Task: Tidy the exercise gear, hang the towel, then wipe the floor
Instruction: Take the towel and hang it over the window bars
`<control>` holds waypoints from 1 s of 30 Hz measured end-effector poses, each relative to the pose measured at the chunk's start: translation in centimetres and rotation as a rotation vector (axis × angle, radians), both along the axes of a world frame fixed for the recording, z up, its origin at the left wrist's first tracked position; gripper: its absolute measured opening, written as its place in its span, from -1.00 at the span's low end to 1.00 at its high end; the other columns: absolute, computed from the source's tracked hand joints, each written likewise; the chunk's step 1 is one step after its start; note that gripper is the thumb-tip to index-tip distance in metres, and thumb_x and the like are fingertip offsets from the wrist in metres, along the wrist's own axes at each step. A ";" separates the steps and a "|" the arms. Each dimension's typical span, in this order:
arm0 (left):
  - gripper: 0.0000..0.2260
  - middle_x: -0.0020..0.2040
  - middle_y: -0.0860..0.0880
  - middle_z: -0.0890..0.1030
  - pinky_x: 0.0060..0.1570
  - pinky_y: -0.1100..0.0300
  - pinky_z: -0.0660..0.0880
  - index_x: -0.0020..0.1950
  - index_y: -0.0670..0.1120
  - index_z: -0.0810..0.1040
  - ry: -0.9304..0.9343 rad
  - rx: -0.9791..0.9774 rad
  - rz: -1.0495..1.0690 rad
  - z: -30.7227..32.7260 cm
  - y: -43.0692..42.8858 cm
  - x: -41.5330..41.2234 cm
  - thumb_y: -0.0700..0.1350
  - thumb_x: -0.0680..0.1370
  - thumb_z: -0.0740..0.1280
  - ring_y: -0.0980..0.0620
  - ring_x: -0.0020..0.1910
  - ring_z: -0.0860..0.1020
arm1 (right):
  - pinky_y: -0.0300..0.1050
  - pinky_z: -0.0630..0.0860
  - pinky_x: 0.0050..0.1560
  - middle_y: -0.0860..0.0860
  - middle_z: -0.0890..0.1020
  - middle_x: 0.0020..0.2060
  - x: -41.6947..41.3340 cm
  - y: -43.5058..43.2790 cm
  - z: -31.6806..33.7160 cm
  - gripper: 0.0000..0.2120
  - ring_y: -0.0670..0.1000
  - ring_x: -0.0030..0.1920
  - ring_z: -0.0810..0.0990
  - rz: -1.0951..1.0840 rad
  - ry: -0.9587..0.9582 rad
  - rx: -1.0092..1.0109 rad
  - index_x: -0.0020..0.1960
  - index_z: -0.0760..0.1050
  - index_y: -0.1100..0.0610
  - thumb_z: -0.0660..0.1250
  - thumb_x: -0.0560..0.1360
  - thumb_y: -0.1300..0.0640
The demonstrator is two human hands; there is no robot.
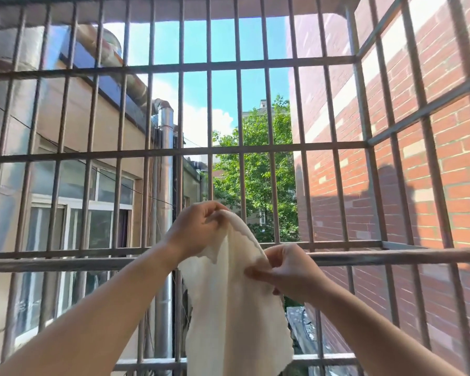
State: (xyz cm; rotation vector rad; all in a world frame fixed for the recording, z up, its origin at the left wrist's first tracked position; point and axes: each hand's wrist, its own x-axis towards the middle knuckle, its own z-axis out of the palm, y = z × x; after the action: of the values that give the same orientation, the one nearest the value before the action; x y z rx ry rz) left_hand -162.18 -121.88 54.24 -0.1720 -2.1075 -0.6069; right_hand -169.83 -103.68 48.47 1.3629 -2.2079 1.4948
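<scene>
A thin cream-white towel (236, 308) hangs down in front of a metal window cage. My left hand (198, 229) pinches its top edge, raised a little above the near horizontal rail (391, 257). Lower and to the right, my right hand (288, 270) pinches the towel's right edge at about rail height. The cloth drapes from both hands and reaches nearly to the bottom of the view. Whether the towel touches the rail I cannot tell.
The cage of vertical and horizontal bars (174, 151) closes off the front and right side. Outside stand a beige building with windows (73, 213), a metal duct pipe (164, 147), a green tree (255, 172) and a red brick wall (432, 131).
</scene>
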 end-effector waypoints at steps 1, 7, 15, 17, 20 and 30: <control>-0.86 -0.22 0.11 0.60 -0.29 0.36 0.45 -0.10 0.10 0.57 0.001 -0.001 0.000 0.0 -0.5 0.2 -0.11 0.57 0.26 0.15 -0.22 0.56 | -0.25 0.46 -0.46 -0.06 0.58 -0.46 -0.3 0.4 0.6 -0.88 -0.12 -0.47 0.50 -0.017 0.007 -0.014 -0.29 0.64 0.16 0.49 0.37 0.12; -0.88 -0.14 -0.01 0.61 -0.30 0.21 0.51 -0.03 0.06 0.57 0.029 -0.081 0.102 3.8 -1.6 -0.9 -0.08 0.58 0.25 0.03 -0.19 0.56 | -0.08 0.57 -0.36 0.03 0.58 -0.44 -3.5 1.5 8.2 -0.91 -0.02 -0.46 0.54 -0.218 0.221 -0.016 -0.29 0.63 0.12 0.47 0.38 0.17; -0.59 0.20 -0.12 0.53 0.08 0.10 0.46 0.35 -0.05 0.39 -0.278 -0.116 0.270 3.7 -0.6 -8.1 0.01 0.53 0.31 -0.10 0.14 0.51 | -0.14 0.50 -0.20 0.12 0.67 -0.25 -10.6 -1.7 10.7 -0.87 0.04 -0.23 0.58 -0.539 0.426 0.261 -0.16 0.65 0.15 0.39 0.41 0.10; -0.46 0.32 -0.09 0.46 0.20 0.11 0.40 0.44 -0.04 0.27 -0.283 -0.172 0.265 1.5 -0.2 -8.3 0.02 0.51 0.34 -0.05 0.23 0.46 | -0.15 0.53 -0.18 0.10 0.69 -0.20 -12.3 -2.0 9.3 -0.88 0.03 -0.21 0.60 -0.542 0.393 0.374 -0.11 0.66 0.15 0.38 0.42 0.14; -0.65 0.17 0.07 0.55 0.01 0.24 0.46 0.28 0.09 0.44 -0.210 -0.177 0.133 -0.6 0.2 -7.2 0.07 0.51 0.33 0.14 0.06 0.53 | -0.24 0.50 -0.38 0.07 0.64 -0.31 -14.2 -1.9 8.1 -0.81 -0.01 -0.34 0.56 -0.532 0.289 0.578 -0.06 0.65 0.20 0.30 0.40 0.23; -0.72 -0.19 0.19 0.66 -0.12 0.38 0.50 -0.11 0.08 0.65 -0.314 -0.167 -0.064 -3.2 -0.3 -5.1 0.23 0.35 0.37 0.26 -0.14 0.60 | -0.27 0.56 -0.38 -0.04 0.69 -0.31 -7.7 4.8 7.1 -0.88 -0.13 -0.34 0.64 -0.029 0.173 0.170 -0.11 0.65 0.09 0.46 0.39 0.06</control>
State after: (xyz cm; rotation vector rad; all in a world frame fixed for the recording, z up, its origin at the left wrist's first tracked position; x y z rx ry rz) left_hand -167.32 -122.21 51.08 -0.2525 -2.4667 -0.5213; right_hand -177.54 -98.93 55.54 1.4420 -2.2753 1.1541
